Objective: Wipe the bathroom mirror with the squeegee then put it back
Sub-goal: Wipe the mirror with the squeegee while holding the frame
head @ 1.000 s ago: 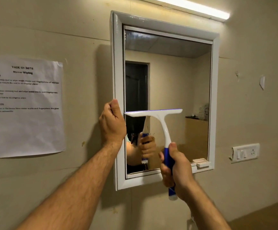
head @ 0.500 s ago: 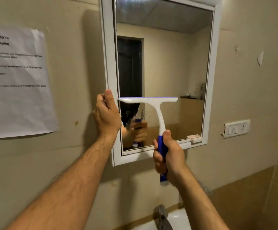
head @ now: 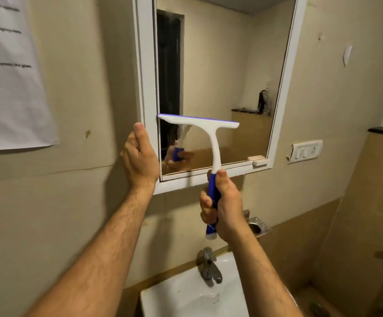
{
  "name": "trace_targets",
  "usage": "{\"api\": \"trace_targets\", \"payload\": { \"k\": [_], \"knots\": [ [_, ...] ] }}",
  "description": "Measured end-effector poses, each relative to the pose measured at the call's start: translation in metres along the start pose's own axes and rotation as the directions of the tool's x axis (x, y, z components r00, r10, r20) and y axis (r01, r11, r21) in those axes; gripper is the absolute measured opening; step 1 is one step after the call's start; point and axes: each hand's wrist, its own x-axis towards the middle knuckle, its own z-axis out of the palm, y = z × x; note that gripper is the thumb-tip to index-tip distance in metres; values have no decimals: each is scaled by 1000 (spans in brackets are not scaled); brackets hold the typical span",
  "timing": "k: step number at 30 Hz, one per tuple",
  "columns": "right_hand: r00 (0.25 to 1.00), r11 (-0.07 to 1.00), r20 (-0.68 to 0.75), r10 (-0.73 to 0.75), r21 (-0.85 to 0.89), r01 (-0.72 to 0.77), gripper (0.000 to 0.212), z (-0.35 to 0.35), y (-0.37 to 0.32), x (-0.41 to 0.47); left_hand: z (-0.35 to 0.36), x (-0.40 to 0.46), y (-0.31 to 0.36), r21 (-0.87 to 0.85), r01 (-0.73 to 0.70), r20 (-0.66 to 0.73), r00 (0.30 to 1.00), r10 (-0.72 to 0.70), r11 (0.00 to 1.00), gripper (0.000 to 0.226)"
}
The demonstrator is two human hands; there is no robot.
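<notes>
A white-framed mirror (head: 227,65) hangs on the beige wall. The squeegee (head: 211,133) has a white T-shaped head with a blue blade edge and a blue handle. Its blade lies flat against the lower left part of the glass, level. My right hand (head: 222,204) grips the blue handle just below the mirror's bottom frame. My left hand (head: 140,156) clasps the left side of the mirror frame near its lower corner, thumb on the front face.
A white sink (head: 186,296) with a metal tap (head: 209,266) sits below the mirror. A steel holder (head: 258,227) is fixed to the wall beside it. A switch plate (head: 306,152) is on the right, a printed sheet (head: 9,72) on the left wall.
The squeegee has slid down the glass toward the bottom frame. My view has tipped downward, bringing the sink and tap into sight. My left hand stays on the frame.
</notes>
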Motion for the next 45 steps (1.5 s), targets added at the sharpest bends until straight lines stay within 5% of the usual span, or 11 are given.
{"api": "trace_targets", "payload": {
  "k": [14, 22, 29, 45],
  "knots": [
    [998, 996, -51, 32, -82, -36, 44, -12, 0, 3, 3, 5, -10, -47, -33, -1, 999, 33, 998, 68],
    [993, 986, -113, -20, -169, 1, 45, -5, -5, 8, 1, 4, -9, -32, -30, 30, 999, 31, 999, 50],
    [985, 963, -161, -63, -267, 18, 43, -15, 22, -5, 2, 5, -12, -69, -35, 29, 999, 37, 997, 60],
    [984, 977, -176, -6, -209, -31, 47, -7, 18, -9, 2, 5, -13, -33, -49, 31, 998, 50, 998, 66]
  ]
}}
